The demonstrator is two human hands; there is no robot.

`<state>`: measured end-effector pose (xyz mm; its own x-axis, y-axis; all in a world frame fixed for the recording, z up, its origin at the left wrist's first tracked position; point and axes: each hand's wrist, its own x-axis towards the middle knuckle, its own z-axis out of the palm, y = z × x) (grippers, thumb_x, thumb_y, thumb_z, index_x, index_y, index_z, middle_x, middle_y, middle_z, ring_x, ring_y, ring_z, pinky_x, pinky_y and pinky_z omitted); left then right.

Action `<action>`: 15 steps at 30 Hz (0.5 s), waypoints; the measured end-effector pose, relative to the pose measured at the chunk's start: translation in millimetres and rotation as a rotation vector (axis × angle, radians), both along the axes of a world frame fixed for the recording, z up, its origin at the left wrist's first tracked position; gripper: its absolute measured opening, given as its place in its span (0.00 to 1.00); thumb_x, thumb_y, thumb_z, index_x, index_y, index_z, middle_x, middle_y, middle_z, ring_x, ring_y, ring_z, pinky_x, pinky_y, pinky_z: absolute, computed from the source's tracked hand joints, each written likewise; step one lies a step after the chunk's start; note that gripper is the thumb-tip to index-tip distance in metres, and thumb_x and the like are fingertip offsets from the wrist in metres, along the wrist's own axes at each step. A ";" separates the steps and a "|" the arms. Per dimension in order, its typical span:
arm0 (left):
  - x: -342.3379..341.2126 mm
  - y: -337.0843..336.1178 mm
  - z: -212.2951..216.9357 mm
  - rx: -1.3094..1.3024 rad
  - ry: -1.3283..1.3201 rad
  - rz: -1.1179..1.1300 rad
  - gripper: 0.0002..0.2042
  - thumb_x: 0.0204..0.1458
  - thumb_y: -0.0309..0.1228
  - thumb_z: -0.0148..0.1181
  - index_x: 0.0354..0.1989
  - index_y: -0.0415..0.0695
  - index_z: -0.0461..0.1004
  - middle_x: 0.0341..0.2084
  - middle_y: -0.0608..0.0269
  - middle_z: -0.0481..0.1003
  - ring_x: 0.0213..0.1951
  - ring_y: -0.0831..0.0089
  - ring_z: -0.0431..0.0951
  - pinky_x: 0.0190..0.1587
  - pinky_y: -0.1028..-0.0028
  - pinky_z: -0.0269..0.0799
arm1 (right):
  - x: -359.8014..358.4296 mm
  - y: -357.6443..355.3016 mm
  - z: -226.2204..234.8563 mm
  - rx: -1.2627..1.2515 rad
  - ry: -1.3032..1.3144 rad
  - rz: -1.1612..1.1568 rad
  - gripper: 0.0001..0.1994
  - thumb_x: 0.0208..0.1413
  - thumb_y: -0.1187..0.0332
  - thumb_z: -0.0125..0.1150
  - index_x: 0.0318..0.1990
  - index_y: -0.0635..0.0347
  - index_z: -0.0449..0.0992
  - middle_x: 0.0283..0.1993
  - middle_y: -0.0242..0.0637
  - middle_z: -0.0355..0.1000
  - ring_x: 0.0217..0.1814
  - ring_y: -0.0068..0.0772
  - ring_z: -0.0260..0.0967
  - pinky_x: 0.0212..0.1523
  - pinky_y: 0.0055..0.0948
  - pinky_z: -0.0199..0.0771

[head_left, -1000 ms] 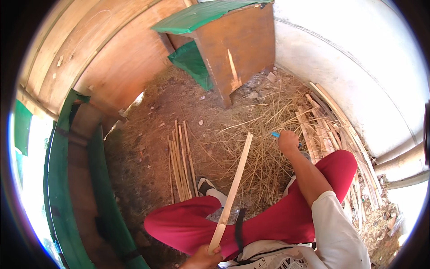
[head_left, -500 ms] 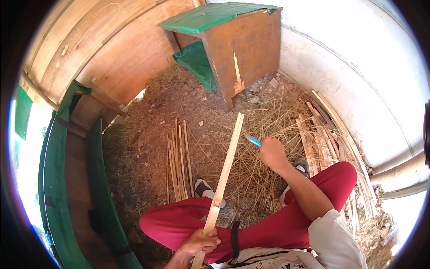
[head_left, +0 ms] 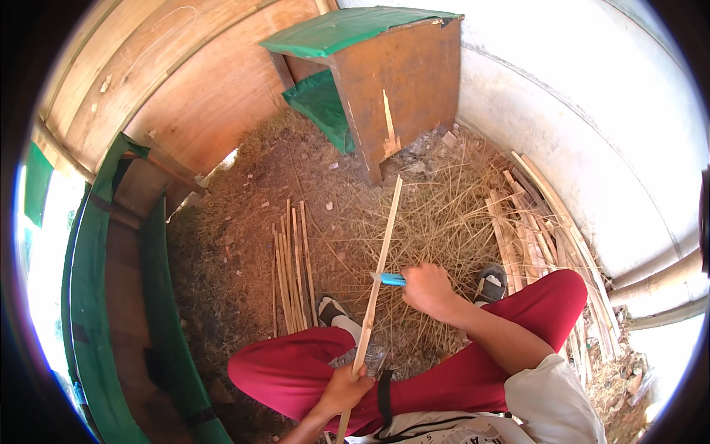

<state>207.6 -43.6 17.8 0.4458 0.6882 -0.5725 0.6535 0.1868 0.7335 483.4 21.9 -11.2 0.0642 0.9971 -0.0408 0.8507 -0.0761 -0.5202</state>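
Observation:
A long, pale bamboo strip (head_left: 382, 255) slants up and away from my lap, narrow side showing. My left hand (head_left: 347, 388) is closed around its lower part, above my red trousers. In my right hand (head_left: 428, 287) is a blue-handled knife (head_left: 390, 279), gripped in a fist. Its blade lies against or just over the strip at about mid-length; whether it touches I cannot tell. Thin bamboo shavings (head_left: 436, 222) spread over the ground beyond and beneath both hands.
Several thin strips (head_left: 291, 266) lie in a bundle left of my left foot. Wider split pieces (head_left: 529, 222) are heaped by the right wall. A brown wooden desk (head_left: 414, 89) with a green cover stands ahead. A green-covered bench (head_left: 159, 296) runs along the left.
My right hand has brought the knife left and nearer, from beside the strip's far end to its middle. The strip has turned from its broad face to its narrow side.

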 end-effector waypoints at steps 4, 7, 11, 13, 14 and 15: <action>21.9 3.0 -1.6 0.268 0.144 -0.011 0.07 0.50 0.25 0.57 0.29 0.39 0.65 0.18 0.53 0.70 0.22 0.59 0.74 0.28 0.62 0.69 | -3.6 -6.0 -3.8 0.004 -0.047 0.065 0.06 0.44 0.74 0.59 0.30 0.62 0.80 0.21 0.47 0.74 0.24 0.48 0.76 0.29 0.47 0.78; 35.7 4.5 -3.0 0.373 0.185 0.031 0.05 0.50 0.25 0.55 0.31 0.38 0.66 0.20 0.47 0.72 0.26 0.47 0.76 0.31 0.56 0.70 | -4.1 -8.5 -3.8 0.014 -0.069 0.097 0.06 0.44 0.74 0.59 0.30 0.62 0.80 0.21 0.47 0.74 0.23 0.48 0.76 0.28 0.46 0.78; 46.4 8.9 1.4 0.358 0.207 0.045 0.07 0.51 0.25 0.55 0.35 0.35 0.66 0.23 0.42 0.74 0.31 0.40 0.77 0.35 0.52 0.71 | -5.8 -9.9 -2.5 0.001 -0.076 0.106 0.06 0.44 0.74 0.59 0.29 0.62 0.80 0.21 0.48 0.74 0.24 0.50 0.76 0.27 0.46 0.77; 49.4 11.2 4.1 0.330 0.233 0.039 0.08 0.52 0.25 0.54 0.37 0.33 0.67 0.25 0.38 0.75 0.34 0.38 0.78 0.37 0.50 0.72 | -6.8 -9.9 -3.5 -0.003 -0.089 0.102 0.06 0.44 0.74 0.59 0.29 0.62 0.80 0.21 0.48 0.74 0.24 0.50 0.76 0.27 0.46 0.77; 50.8 12.0 4.0 0.327 0.245 0.035 0.08 0.52 0.24 0.54 0.37 0.32 0.67 0.26 0.37 0.75 0.34 0.38 0.78 0.38 0.50 0.72 | -6.0 -9.1 -4.7 0.001 -0.103 0.098 0.06 0.44 0.74 0.59 0.29 0.63 0.80 0.21 0.48 0.74 0.24 0.50 0.76 0.27 0.46 0.77; 51.5 12.2 4.1 0.322 0.260 0.031 0.09 0.52 0.24 0.54 0.38 0.32 0.67 0.27 0.36 0.76 0.35 0.37 0.78 0.38 0.49 0.72 | -5.9 -9.2 -5.9 0.003 -0.114 0.095 0.05 0.44 0.74 0.59 0.29 0.63 0.80 0.21 0.48 0.74 0.24 0.50 0.76 0.27 0.46 0.77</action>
<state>259.1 -31.3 21.9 0.2914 0.8611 -0.4166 0.8222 -0.0028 0.5692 477.6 12.8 -17.1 -0.0264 0.9990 -0.0353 0.9074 0.0091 -0.4202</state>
